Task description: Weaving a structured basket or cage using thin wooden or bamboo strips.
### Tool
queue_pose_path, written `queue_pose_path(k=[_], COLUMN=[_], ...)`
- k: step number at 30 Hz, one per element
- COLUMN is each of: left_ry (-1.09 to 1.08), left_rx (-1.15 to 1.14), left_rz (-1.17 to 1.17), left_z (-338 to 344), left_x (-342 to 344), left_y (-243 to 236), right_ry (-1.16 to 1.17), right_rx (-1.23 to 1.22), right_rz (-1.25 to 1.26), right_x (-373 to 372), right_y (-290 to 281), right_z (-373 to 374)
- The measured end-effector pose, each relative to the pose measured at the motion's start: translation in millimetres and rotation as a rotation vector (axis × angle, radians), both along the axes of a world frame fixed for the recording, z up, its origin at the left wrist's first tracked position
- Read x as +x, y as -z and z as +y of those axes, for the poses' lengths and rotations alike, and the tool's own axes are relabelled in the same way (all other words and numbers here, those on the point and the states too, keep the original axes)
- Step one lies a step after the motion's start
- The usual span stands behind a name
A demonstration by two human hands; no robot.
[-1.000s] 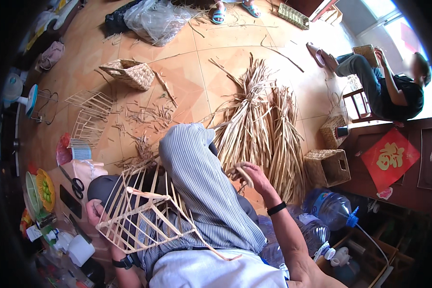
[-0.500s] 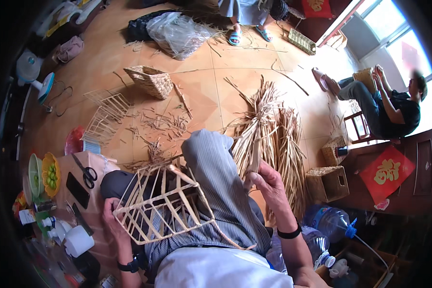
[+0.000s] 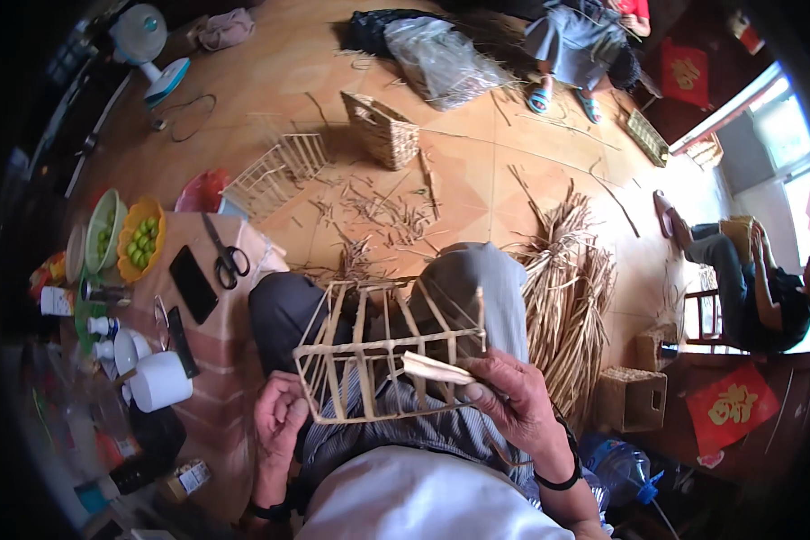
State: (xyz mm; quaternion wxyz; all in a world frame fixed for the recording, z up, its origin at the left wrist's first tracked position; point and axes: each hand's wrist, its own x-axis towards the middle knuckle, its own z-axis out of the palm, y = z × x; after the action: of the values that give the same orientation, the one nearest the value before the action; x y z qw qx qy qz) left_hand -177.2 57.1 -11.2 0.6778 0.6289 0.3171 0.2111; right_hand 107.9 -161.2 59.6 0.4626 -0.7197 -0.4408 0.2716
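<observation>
Right hand [image 3: 516, 396] holds a pale strip [image 3: 436, 368] (flattish) over the slatted frame [image 3: 378, 345].

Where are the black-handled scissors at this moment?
In the head view, the black-handled scissors lie on the covered table at the person's left, just right of the black phone.

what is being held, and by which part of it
The right grip holds a pale strip by its right end. The left grip is at the left end of the stick frame; whether it holds it cannot be told.
</observation>
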Motion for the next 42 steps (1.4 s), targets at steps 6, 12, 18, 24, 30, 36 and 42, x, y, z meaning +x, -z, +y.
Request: queue_pose_path(k=[6, 12, 18, 24, 30, 36, 42], left_ry=[-0.019, -0.067, -0.104, -0.175, -0.036, 0.06, 0.027], left_rx=[0.162, 0.192, -0.066, -0.22, -0.147, -0.164, -0.434], left_rz=[0.06, 0.145, 0.055, -0.086, 0.071, 0.056, -0.136], left_z=[-10, -3, 21, 17, 10, 15, 19], left_x=[12, 34, 63, 54, 37, 31, 29], left_y=[-5, -4, 2, 12, 22, 26, 31], right_ry=[-0.062, 0.053, 0.074, -0.023, -0.231, -0.399, -0.448], right_rx=[-0.014, -0.171, -0.093, 0.025, -0.012, -0.082, -0.066], right_rz=[0.097, 0.271, -0.012, -0.187, -0.655, -0.729, -0.677], right_x=[-20, -20, -14, -24, -35, -44, -65], right_y=[9, 26, 17, -4, -22, -45, -29], right_z=[14, 36, 55, 65, 83, 103, 125])
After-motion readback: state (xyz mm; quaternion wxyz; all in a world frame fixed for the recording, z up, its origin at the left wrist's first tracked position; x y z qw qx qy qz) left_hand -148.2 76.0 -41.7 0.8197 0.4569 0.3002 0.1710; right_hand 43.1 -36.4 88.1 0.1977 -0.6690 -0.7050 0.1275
